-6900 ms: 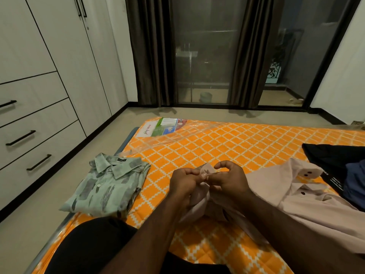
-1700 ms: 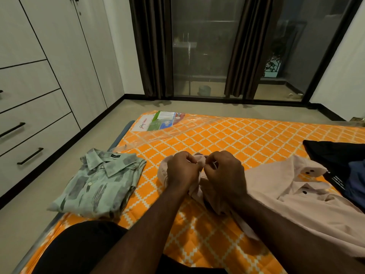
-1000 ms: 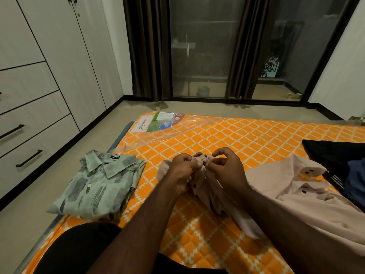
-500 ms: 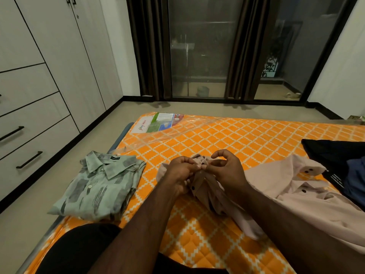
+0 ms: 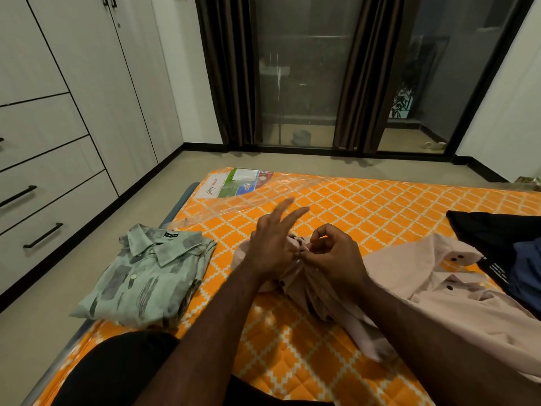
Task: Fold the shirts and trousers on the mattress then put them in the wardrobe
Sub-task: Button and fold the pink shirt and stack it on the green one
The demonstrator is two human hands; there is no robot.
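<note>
Orange quilted mattress (image 5: 366, 206) bearing the pale-pink shirt (image 5: 424, 291), which lies unfolded from the centre toward 4 o'clock with its front edge bunched under the hands. Half a second earlier both hands pinched that edge together. Now the left hand (image 5: 272, 247) has let go, its fingers (image 5: 279, 210) straight and spread above the cloth and holding nothing, though whether its heel still rests on the shirt cannot be told. The right hand (image 5: 336, 259) stays curled, thumb and forefinger pinching the placket beside a dark button. The release suggests that one fastening is finished, so the hands would next move to another button or begin smoothing the shirt flat for folding. At 8 o'clock a green patterned shirt (image 5: 143, 276) lies already folded at the mattress edge. At 3 o'clock dark garments (image 5: 491, 232) wait unfolded, touching the pink shirt's collar end. The wardrobe (image 5: 87, 83), at 10 o'clock, stands closed, so folding is less than half done and putting away has not begun.
</note>
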